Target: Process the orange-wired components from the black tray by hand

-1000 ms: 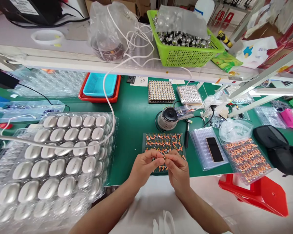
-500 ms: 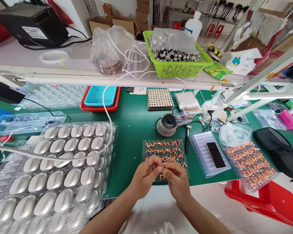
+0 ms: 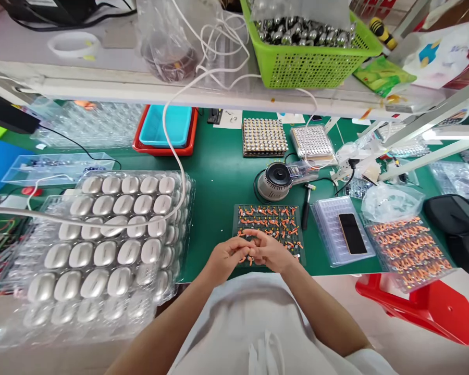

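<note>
My left hand (image 3: 227, 260) and my right hand (image 3: 271, 251) meet over the near edge of a dark tray (image 3: 268, 211), which carries rows of small orange flexible parts. Both hands are closed in pinches, fingertips touching. Whatever sits between them is too small and too covered to make out. One finger of my right hand stretches out to the left above the tray. Behind the tray stands a round grey device with a black top (image 3: 274, 179). A small hammer (image 3: 306, 208) lies just right of the tray.
On the left are stacked clear trays of silvery oval cases (image 3: 104, 253). To the right lie clear plastic trays (image 3: 328, 234) under a phone (image 3: 352, 233), and another tray of orange parts (image 3: 410, 255). A shelf with a green basket (image 3: 308, 65) crosses above; a white cable (image 3: 166, 125) hangs down.
My hands have drawn closer and overlap more, and my right hand has turned with a finger extended leftward. The view tipped up, then back down.
</note>
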The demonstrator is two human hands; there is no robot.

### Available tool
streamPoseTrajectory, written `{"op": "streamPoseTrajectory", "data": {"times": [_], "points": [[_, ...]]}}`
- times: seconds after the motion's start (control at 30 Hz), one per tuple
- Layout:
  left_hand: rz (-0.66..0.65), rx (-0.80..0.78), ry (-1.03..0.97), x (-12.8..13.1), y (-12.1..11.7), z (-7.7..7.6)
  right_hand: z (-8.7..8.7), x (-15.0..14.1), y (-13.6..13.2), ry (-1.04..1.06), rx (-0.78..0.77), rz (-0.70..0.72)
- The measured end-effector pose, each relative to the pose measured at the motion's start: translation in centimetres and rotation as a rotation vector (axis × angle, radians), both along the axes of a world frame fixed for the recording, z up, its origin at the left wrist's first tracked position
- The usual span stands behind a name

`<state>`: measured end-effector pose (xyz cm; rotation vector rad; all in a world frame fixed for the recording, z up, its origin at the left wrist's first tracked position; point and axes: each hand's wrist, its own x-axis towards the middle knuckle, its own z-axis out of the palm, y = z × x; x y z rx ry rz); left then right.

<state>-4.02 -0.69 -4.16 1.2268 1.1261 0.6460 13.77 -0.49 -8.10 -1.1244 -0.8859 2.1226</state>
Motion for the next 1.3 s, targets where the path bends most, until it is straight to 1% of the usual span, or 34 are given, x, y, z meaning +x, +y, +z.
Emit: {"op": "streamPoseTrajectory", "data": {"times": [0.03,0.07,0.1,0.13,0.17,0.2,0.27,0.3,0.37,0.5,0.57,0.63,0.7,0.77,0.83,0.9,1.0,1.1,1.2,1.3], "points": [[0.05,0.028,0.111,-0.3,-0.2,-1.6,-1.4,-0.2,0.0,-0.159,0.087,0.014],[0.089,0.018,0.212,-0.6,-0.4,-3.3,-2.8,-0.3,-0.1,-0.354,0.193,0.038],[0.117,-0.028,0.29,-0.9,-0.7,-5.2,-4.1,-0.3,-0.3,-0.551,0.301,0.073],[0.131,-0.067,0.322,-1.1,-0.9,-7.1,-5.2,-0.3,-0.6,-0.718,0.392,0.115],[0.146,-0.097,0.342,-1.2,-1.2,-8.9,-6.2,-0.1,-0.9,-0.842,0.46,0.161],[0.16,-0.124,0.361,-1.3,-1.5,-10.5,-7.1,0.0,-1.2,-0.916,0.502,0.21],[0.183,-0.167,0.395,-1.3,-2.1,-13.1,-8.4,0.2,-1.8,-0.959,0.543,0.305],[0.191,-0.185,0.411,-1.2,-2.3,-14.1,-8.9,0.1,-2.1,-0.972,0.573,0.363],[0.2,-0.215,0.438,-1.1,-2.6,-15.6,-9.7,-0.2,-2.4,-0.983,0.642,0.491],[0.204,-0.25,0.488,-1.2,-2.7,-17.2,-11.1,-1.3,-2.3,-0.955,0.756,0.739],[0.193,-0.261,0.497,-1.4,-2.7,-17.7,-11.8,-1.8,-2.1,-0.937,0.792,0.817],[0.167,-0.268,0.495,-1.5,-2.7,-18.1,-12.4,-2.3,-1.9,-0.918,0.814,0.848],[0.139,-0.269,0.494,-1.5,-2.8,-18.2,-12.7,-2.4,-1.8,-0.889,0.824,0.835],[0.12,-0.263,0.502,-1.3,-2.9,-18.3,-12.7,-2.3,-1.8,-0.85,0.82,0.781],[0.108,-0.257,0.517,-1.1,-2.9,-18.2,-12.3,-1.8,-2.1,-0.807,0.798,0.678],[0.094,-0.25,0.534,-0.8,-2.9,-18.0,-11.6,-0.9,-2.5,-0.76,0.751,0.53],[0.067,-0.233,0.551,-0.6,-2.9,-17.5,-10.1,0.6,-3.3,-0.673,0.628,0.267],[0.038,-0.221,0.544,-0.4,-2.7,-16.5,-8.3,1.9,-3.5,-0.562,0.492,0.026],[0.018,-0.195,0.498,-0.2,-2.2,-14.4,-6.1,2.7,-3.3,-0.447,0.406,-0.17],[0.0,-0.137,0.393,0.5,-1.7,-11.1,-3.5,2.9,-3.0,-0.357,0.376,-0.307]]}}
